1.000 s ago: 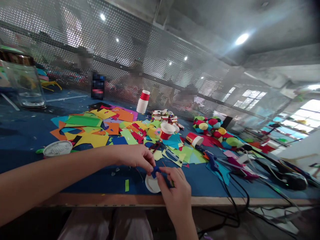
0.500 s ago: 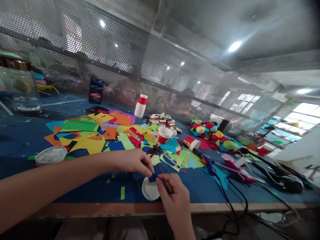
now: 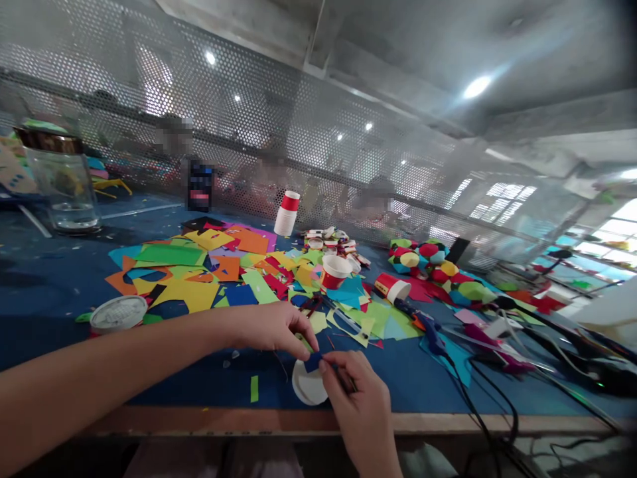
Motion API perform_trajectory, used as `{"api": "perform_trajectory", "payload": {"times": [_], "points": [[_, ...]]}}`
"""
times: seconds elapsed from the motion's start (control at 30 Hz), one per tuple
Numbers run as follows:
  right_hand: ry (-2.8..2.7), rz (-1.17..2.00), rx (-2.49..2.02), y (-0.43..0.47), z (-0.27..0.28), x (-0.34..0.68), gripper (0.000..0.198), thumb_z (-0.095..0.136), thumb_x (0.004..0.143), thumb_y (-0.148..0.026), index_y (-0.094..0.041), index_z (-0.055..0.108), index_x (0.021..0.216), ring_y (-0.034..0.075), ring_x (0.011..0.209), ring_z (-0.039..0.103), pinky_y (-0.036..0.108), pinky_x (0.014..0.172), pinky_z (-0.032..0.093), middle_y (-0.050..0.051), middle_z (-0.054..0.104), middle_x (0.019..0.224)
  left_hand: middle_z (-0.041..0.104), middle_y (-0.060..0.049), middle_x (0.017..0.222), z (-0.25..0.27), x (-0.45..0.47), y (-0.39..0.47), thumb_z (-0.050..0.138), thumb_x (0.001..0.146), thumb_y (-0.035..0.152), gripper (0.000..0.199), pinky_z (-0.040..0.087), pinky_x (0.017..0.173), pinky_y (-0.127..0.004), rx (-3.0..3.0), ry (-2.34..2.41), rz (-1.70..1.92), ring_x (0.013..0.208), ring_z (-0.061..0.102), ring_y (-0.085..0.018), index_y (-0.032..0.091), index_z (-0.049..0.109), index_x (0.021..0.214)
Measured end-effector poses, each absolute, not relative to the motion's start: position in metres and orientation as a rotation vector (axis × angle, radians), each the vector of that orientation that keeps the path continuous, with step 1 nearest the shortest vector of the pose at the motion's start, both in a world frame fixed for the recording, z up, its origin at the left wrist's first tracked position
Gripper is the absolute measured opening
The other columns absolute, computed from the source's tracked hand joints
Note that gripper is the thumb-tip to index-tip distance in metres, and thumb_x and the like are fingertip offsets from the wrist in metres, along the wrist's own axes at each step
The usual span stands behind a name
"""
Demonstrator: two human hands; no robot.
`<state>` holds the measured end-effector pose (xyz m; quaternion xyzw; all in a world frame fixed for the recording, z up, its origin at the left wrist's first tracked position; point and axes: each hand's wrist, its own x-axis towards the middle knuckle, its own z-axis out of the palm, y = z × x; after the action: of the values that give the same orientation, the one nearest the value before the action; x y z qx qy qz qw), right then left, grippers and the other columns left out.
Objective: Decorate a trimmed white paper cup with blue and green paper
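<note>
The right hand [image 3: 362,393] pinches a small blue paper [image 3: 313,362] over a white disc [image 3: 308,390]. The paper's long side runs left to right, right end farther. I can't tell if the left hand [image 3: 284,328] holds it too.

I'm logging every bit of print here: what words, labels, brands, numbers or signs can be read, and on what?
None can be read.
Tipped red-and-white cup: markings too small.
Front table edge: dark marks, too blurred.
Round lid: surface pattern, no legible lettering.
</note>
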<state>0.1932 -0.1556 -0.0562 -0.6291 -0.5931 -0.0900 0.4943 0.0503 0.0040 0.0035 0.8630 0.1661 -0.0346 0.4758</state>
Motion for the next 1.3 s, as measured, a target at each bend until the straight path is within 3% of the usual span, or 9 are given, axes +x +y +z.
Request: {"api": "perform_trajectory", "payload": {"times": [0.33, 0.67, 0.87, 1.13, 1.3], "points": [[-1.414, -0.110, -1.552, -0.159, -0.057, 0.193, 0.019, 0.062, 0.090, -0.027, -0.021, 0.074, 0.077, 0.013, 0.049, 0.046, 0.025, 0.044, 0.036, -0.002, 0.061, 0.060, 0.070, -0.005, 0.106, -0.004, 0.054, 0.005, 0.070, 0.098, 0.031, 0.021, 0.059, 0.086, -0.041, 2.042, 0.383, -0.021, 0.094, 0.069, -0.021, 0.014, 0.068, 0.110], [-1.372, -0.027, -1.584, -0.161, -0.063, 0.195, 0.020, 0.062, 0.092, -0.031, -0.021, 0.074, 0.080, 0.014, 0.052, 0.051, 0.024, 0.047, 0.040, 0.000, 0.064, 0.063, 0.068, -0.001, 0.091, 0.000, 0.052, 0.004, 0.073, 0.095, 0.026, 0.014, 0.057, 0.080, -0.036, 2.021, 0.396, 0.001, 0.083, 0.066, -0.018, 0.014, 0.069, 0.103], [-1.350, 0.014, -1.607, -0.162, -0.066, 0.196, 0.022, 0.061, 0.094, -0.034, -0.022, 0.074, 0.081, 0.014, 0.053, 0.051, 0.024, 0.048, 0.041, 0.000, 0.064, 0.064, 0.068, -0.001, 0.092, -0.002, 0.053, 0.004, 0.073, 0.096, 0.026, 0.015, 0.057, 0.080, -0.036, 1.966, 0.391, 0.038, 0.083, 0.066, -0.017, 0.014, 0.068, 0.104], [-1.348, 0.029, -1.646, -0.163, -0.063, 0.196, 0.023, 0.060, 0.093, -0.035, -0.022, 0.072, 0.079, 0.015, 0.053, 0.050, 0.025, 0.047, 0.038, 0.000, 0.062, 0.063, 0.073, -0.002, 0.099, -0.002, 0.054, 0.005, 0.075, 0.093, 0.020, 0.011, 0.056, 0.094, -0.043, 1.965, 0.411, 0.032, 0.095, 0.070, -0.021, 0.014, 0.072, 0.101], [-1.380, -0.005, -1.678, -0.161, -0.060, 0.195, 0.020, 0.059, 0.089, -0.030, -0.022, 0.068, 0.073, 0.016, 0.055, 0.051, 0.026, 0.049, 0.038, -0.002, 0.060, 0.061, 0.073, -0.002, 0.097, 0.001, 0.054, 0.007, 0.075, 0.093, 0.022, 0.015, 0.057, 0.093, -0.043, 2.029, 0.429, 0.006, 0.094, 0.070, -0.021, 0.014, 0.073, 0.106]]}}
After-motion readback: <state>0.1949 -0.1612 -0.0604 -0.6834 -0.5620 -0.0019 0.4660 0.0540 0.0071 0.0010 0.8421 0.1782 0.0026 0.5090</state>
